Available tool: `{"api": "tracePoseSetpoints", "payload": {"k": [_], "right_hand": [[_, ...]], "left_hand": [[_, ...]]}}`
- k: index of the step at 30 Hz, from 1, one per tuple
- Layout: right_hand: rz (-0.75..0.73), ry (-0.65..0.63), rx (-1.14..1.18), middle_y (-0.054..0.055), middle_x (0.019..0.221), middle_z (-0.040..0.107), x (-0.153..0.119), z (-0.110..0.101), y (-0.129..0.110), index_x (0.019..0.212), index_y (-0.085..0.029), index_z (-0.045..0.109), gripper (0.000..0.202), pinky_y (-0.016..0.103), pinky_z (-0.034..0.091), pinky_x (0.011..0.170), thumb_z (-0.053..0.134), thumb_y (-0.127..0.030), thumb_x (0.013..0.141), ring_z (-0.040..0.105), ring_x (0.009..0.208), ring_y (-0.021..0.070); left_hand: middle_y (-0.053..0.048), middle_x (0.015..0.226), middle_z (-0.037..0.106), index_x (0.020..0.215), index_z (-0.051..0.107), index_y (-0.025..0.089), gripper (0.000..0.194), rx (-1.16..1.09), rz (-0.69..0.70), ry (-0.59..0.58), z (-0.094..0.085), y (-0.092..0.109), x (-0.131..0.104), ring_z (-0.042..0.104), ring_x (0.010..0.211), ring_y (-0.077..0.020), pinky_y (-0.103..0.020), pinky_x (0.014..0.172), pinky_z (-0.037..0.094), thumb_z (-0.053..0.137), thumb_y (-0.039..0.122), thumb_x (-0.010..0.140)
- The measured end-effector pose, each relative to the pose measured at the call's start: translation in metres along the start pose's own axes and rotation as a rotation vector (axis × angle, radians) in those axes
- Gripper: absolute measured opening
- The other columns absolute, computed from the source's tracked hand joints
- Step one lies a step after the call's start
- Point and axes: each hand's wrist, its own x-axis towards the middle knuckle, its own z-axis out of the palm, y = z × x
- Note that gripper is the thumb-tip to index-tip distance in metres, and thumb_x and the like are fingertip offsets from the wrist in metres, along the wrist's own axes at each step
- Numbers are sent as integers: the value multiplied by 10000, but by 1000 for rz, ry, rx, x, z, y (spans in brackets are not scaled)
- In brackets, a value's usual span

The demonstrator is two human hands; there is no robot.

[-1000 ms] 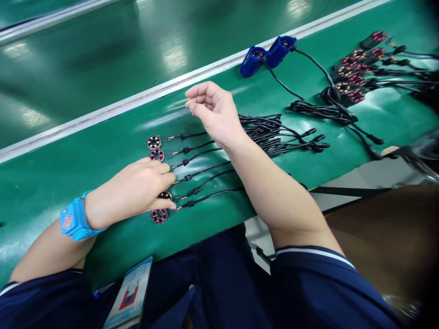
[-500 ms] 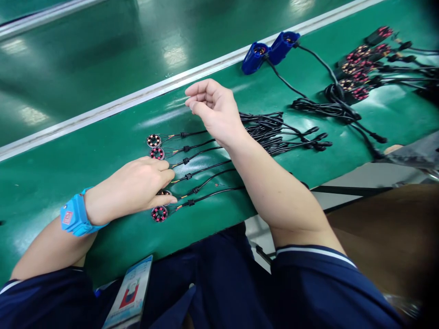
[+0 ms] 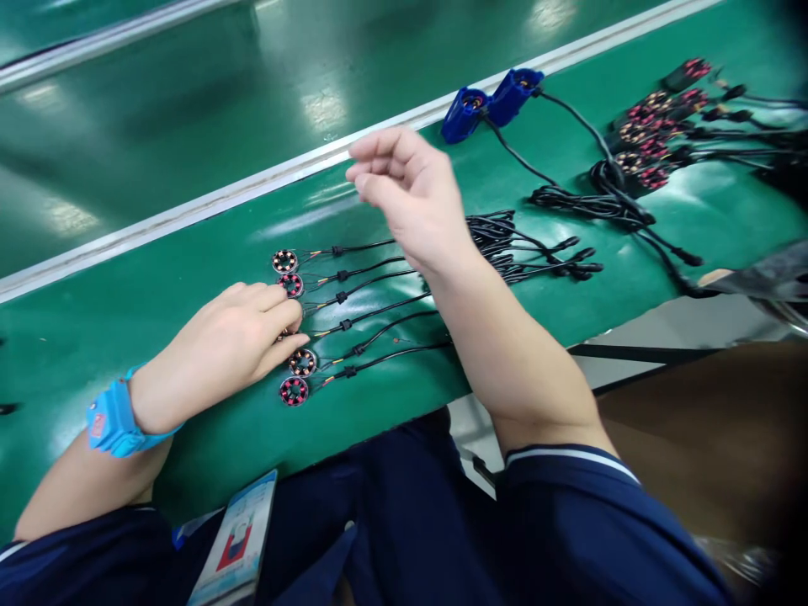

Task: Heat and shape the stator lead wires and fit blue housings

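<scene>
Small ring-shaped wound stators with red or copper coils lie in a column on the green table, each with thin wires leading right into a black cable. My left hand (image 3: 233, 345), a blue band at its wrist, is over the middle of the column. Its thumb and forefinger close around one stator (image 3: 284, 334), which they partly hide. Just below that sit a copper-coloured stator (image 3: 303, 363) and a red one (image 3: 294, 390). Above the cables (image 3: 379, 303), my right hand (image 3: 417, 189) hovers with loosely curled fingers, thumb apart, and nothing visible in it.
Two blue housings (image 3: 465, 114) with cables stand by the white rail (image 3: 252, 187) at the back. More coil parts (image 3: 650, 126) with black cables are grouped at the far right. The bundled cable ends (image 3: 581, 261) lie right of my right forearm.
My left hand has shifted left and slightly down, uncovering more of the copper-coloured stator near the bottom. My right hand has moved a little right, still raised above the cables.
</scene>
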Motion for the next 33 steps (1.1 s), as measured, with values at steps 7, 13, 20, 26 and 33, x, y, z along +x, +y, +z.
{"api": "tracePoseSetpoints", "payload": {"k": [7, 13, 20, 26, 33], "right_hand": [[-183, 292, -49, 24, 1117, 652, -58, -51, -105, 1142, -312, 685, 272, 329, 573, 812, 651, -260, 877, 658, 987, 213], [-58, 79, -746, 90, 1122, 734, -98, -111, -43, 1203, -281, 691, 311, 501, 529, 966, 626, -444, 946, 682, 1052, 304], [57, -222, -1331, 173, 1589, 417, -95, -125, 21, 1526, -173, 450, 678, 612, 283, 1194, 403, -610, 1010, 323, 1507, 378], [44, -322, -1278, 176, 1378, 565, -98, -132, 6, 1527, -216, 464, 780, 562, 355, 1149, 512, -708, 925, 496, 1326, 361], [230, -521, -1279, 188, 1704, 64, -138, -141, -12, 1655, -265, 161, 1318, 660, 287, 1186, 734, -847, 621, 77, 1566, 446]], "left_hand": [[-192, 1413, 548, 1465, 396, 168, 497, -64, -322, 169, 29, -4, -56, 519, 1328, -366, -539, 1058, 453, 402, 469, 1069], [-274, 1664, 143, 1625, -27, 90, 1037, -82, -415, 338, 60, 32, -64, 126, 1556, -431, -630, 1219, 262, 375, 773, 957], [-344, 1634, 115, 1605, 4, -16, 1357, 17, -312, 336, 88, 75, -16, 80, 1541, -489, -659, 1226, 203, 359, 981, 755], [-322, 1625, 145, 1592, 190, -22, 1241, -12, -366, 331, 97, 50, 9, 148, 1539, -463, -661, 1220, 248, 339, 941, 823], [-259, 1649, 115, 1611, 196, 66, 1097, -98, -242, 202, 75, -12, 37, 123, 1557, -404, -600, 1238, 251, 405, 861, 885]]}}
